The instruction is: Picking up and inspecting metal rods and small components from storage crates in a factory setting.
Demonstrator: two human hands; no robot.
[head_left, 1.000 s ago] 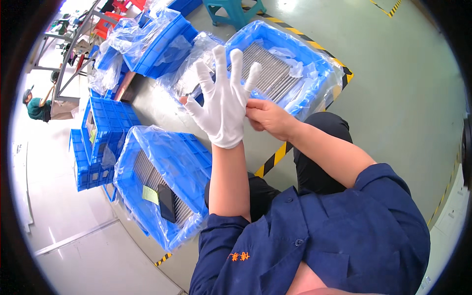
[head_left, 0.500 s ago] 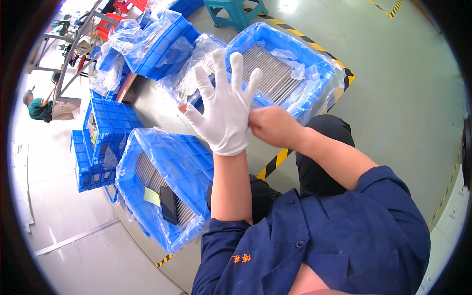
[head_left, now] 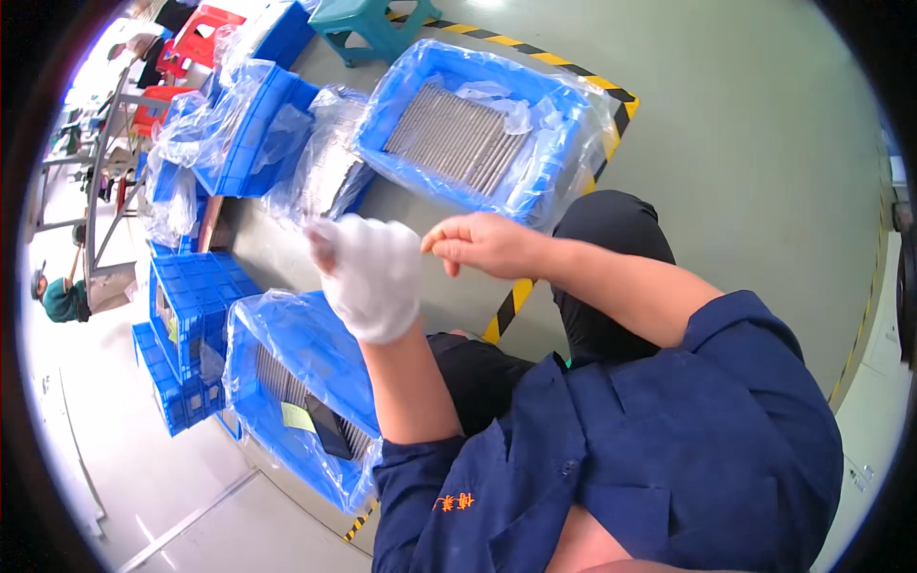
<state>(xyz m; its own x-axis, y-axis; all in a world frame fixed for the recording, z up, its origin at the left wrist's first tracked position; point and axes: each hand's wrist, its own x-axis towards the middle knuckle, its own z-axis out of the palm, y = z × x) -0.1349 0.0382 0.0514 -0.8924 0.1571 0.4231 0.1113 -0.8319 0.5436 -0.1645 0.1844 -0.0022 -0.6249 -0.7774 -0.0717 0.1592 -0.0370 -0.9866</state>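
My left hand (head_left: 373, 277) wears a white glove and is blurred by motion. Its fingers look curled into a loose fist, with bare skin at the thumb side, and nothing shows in it. My right hand (head_left: 485, 244) is bare, just right of the gloved one, with a small gap between them. Its fingers are half bent and apart at the tips, holding nothing. Beyond the hands, a blue crate (head_left: 544, 196) lined with clear plastic holds rows of thin grey metal rods (head_left: 454, 134). Below left, another lined crate (head_left: 248, 406) holds similar rods, a black phone-like slab (head_left: 328, 428) and a yellow-green note (head_left: 297, 417).
Stacked blue crates (head_left: 196, 296) stand at the left. More plastic-covered crates (head_left: 244, 134) are piled at upper left, near a teal stool (head_left: 368, 27). Black-and-yellow tape (head_left: 619, 122) marks the floor. A person in green (head_left: 65, 299) is at the far left.
My left hand has gone from spread fingers to a curled shape and moved left and down. My right hand has come away from the glove's edge. The view has shifted.
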